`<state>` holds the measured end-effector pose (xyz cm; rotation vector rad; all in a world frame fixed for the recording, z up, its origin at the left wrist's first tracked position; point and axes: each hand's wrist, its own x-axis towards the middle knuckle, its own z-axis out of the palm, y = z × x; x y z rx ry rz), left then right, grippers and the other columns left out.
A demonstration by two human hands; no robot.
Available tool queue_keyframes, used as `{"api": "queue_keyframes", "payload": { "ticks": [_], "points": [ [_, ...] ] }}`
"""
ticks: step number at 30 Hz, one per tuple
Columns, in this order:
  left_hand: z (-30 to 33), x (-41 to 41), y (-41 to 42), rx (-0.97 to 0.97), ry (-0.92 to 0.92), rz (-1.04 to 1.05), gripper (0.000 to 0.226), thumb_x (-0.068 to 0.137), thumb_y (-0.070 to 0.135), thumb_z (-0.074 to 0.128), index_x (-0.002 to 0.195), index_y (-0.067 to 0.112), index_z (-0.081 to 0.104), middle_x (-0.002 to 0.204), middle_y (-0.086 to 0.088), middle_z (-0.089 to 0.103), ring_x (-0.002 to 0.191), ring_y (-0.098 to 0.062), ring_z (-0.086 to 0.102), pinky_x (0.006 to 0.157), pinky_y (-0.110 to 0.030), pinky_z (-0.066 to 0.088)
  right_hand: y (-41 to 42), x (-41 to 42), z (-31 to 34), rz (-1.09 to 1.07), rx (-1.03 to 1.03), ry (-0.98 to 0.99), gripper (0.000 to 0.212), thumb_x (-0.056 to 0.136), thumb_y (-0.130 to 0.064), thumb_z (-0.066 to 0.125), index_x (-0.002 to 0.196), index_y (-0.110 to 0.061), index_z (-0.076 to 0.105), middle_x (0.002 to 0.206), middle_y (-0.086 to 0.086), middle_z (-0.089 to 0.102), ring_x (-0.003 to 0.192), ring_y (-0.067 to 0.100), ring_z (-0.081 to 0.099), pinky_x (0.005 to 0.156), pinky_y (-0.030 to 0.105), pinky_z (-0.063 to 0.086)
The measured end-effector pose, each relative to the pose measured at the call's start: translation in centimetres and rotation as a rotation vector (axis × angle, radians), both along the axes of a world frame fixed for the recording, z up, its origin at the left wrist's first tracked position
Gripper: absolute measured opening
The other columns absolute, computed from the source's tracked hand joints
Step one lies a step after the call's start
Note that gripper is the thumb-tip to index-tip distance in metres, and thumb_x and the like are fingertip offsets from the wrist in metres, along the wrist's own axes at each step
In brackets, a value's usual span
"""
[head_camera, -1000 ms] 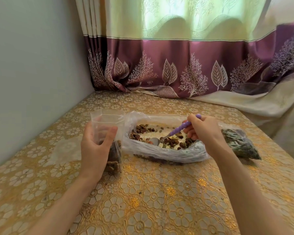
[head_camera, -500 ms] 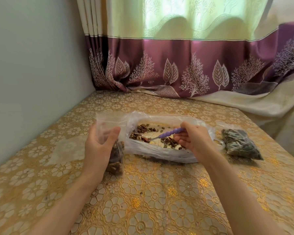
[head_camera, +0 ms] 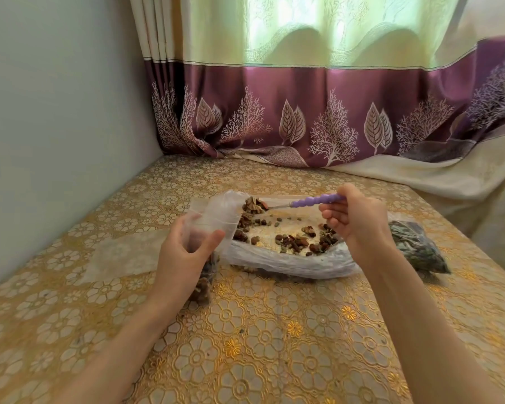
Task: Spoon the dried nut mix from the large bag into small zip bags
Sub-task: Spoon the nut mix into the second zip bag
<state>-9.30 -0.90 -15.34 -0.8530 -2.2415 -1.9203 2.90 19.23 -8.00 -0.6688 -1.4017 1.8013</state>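
So the count: one big clear bag (head_camera: pixel 286 258) lying open on its side, one small zip bag (head_camera: pixel 213 217) being filled, one already stuffed dark bag (head_camera: pixel 417 249) and one spoon (head_camera: pixel 301 203) with a bumpy purple handle. The left hand (head_camera: pixel 184 255) has its thumb and fingers curled round the small zip bag, gripping it below the mouth and holding it upright with the bottom on the tabletop (head_camera: pixel 260 345); there's a layer of nut mix (head_camera: pixel 201 287) sitting in the bottom of it, under the wrist. The right hand (head_camera: pixel 353 220) pinches the end of the spoon handle, the other fingers loosely curled under it. The spoon sticks out sideways toward the left hand, its bowl heaped with mix and right at the mouth of the small bag, I think just touching the plastic, hard to say through the clear film. More loose nuts (head_camera: pixel 292 240) are scattered inside the big bag, between the two hands and below the spoon. The dark packed bag lies just beyond the right wrist on the outer side. Tabletop's got a gold floral embossed cover, pushed into a corner: plain pale wall (head_camera: pixel 56 112) on the left-hand side, a curtain (head_camera: pixel 303 112) behind, light green up top, purple band with white trees and leaves below.
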Motion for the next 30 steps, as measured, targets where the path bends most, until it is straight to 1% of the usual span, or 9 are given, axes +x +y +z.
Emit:
{"api": "queue_keyframes", "payload": {
  "ticks": [5, 8, 12, 15, 18, 20, 24, 27, 30],
  "points": [
    [0.1, 0.1, 0.1, -0.008, -0.007, 0.007, 0.062, 0.065, 0.062, 0.061, 0.119, 0.037, 0.045, 0.089, 0.011, 0.063, 0.079, 0.011, 0.057, 0.064, -0.003, 0.043, -2.0, 0.0, 1.5, 0.106, 0.041, 0.106, 0.044, 0.090, -0.007, 0.048, 0.050, -0.009, 0.066, 0.053, 0.006, 0.065, 0.045, 0.009, 0.055, 0.042, 0.015, 0.044],
    [0.1, 0.0, 0.0, -0.008, -0.019, 0.023, 0.075, 0.062, 0.063, 0.061, 0.128, 0.029, 0.045, 0.093, 0.012, 0.065, 0.084, 0.009, 0.059, 0.070, -0.013, 0.044, -3.4, -0.2, 1.9, 0.182, 0.111, 0.110, 0.032, 0.090, -0.006, 0.049, 0.063, -0.003, 0.065, 0.055, 0.005, 0.067, 0.047, 0.009, 0.056, 0.043, 0.015, 0.045],
    [0.0, 0.0, 0.0, 0.048, -0.060, 0.003, 0.078, 0.062, 0.061, 0.064, 0.131, 0.030, 0.043, 0.092, 0.013, 0.067, 0.081, 0.007, 0.062, 0.071, -0.017, 0.046, -4.7, -0.4, 2.0, 0.288, 0.258, 0.103, 0.027, 0.092, -0.006, 0.050, 0.071, -0.001, 0.066, 0.058, 0.004, 0.068, 0.053, 0.012, 0.058, 0.047, 0.016, 0.047],
    [0.1, 0.1, 0.0, 0.100, -0.100, -0.013, 0.064, 0.063, 0.055, 0.067, 0.117, 0.023, 0.054, 0.085, 0.016, 0.069, 0.072, 0.004, 0.065, 0.059, -0.013, 0.049, -5.3, -0.5, 2.1, 0.366, 0.345, 0.114, 0.022, 0.092, -0.004, 0.050, 0.078, -0.003, 0.067, 0.061, 0.001, 0.069, 0.055, 0.011, 0.060, 0.049, 0.016, 0.049],
    [0.2, 0.3, 0.0, 0.118, -0.110, -0.013, 0.041, 0.065, 0.054, 0.066, 0.099, 0.034, 0.054, 0.079, 0.022, 0.067, 0.063, 0.003, 0.064, 0.051, -0.008, 0.046, -5.3, -0.6, 2.1, 0.408, 0.385, 0.113, 0.020, 0.092, -0.002, 0.048, 0.086, -0.002, 0.068, 0.064, 0.001, 0.069, 0.058, 0.012, 0.061, 0.052, 0.017, 0.049],
    [0.2, 0.2, 0.0, 0.127, -0.102, -0.007, 0.042, 0.065, 0.056, 0.066, 0.099, 0.034, 0.054, 0.081, 0.023, 0.067, 0.066, 0.005, 0.063, 0.054, -0.006, 0.045, -5.0, -0.5, 2.2, 0.399, 0.383, 0.120, 0.022, 0.091, 0.000, 0.046, 0.088, -0.002, 0.067, 0.065, 0.001, 0.069, 0.058, 0.013, 0.060, 0.051, 0.018, 0.049],
    [0.1, 0.0, -0.1, 0.123, -0.064, 0.024, 0.057, 0.064, 0.059, 0.064, 0.110, 0.026, 0.054, 0.093, 0.019, 0.067, 0.088, 0.010, 0.061, 0.068, -0.005, 0.045, -4.5, -0.3, 2.2, 0.320, 0.305, 0.184, 0.019, 0.091, -0.004, 0.049, 0.083, -0.001, 0.066, 0.063, 0.001, 0.070, 0.056, 0.012, 0.056, 0.050, 0.017, 0.048],
    [0.1, 0.0, 0.0, 0.123, -0.053, 0.032, 0.061, 0.065, 0.057, 0.063, 0.117, 0.029, 0.048, 0.087, 0.034, 0.064, 0.083, 0.020, 0.057, 0.064, 0.000, 0.042, -3.7, -0.2, 2.0, 0.217, 0.220, 0.205, 0.025, 0.094, -0.013, 0.049, 0.077, -0.004, 0.065, 0.062, 0.002, 0.070, 0.055, 0.011, 0.056, 0.050, 0.016, 0.048],
    [0.0, 0.0, 0.1, 0.116, -0.033, 0.044, 0.065, 0.068, 0.054, 0.063, 0.123, 0.022, 0.047, 0.082, 0.041, 0.060, 0.079, 0.021, 0.057, 0.063, 0.003, 0.039, -2.4, 0.1, 1.7, 0.114, 0.186, 0.143, 0.029, 0.096, -0.019, 0.051, 0.075, -0.006, 0.065, 0.058, 0.001, 0.068, 0.052, 0.009, 0.058, 0.049, 0.016, 0.048]
  ]
}}
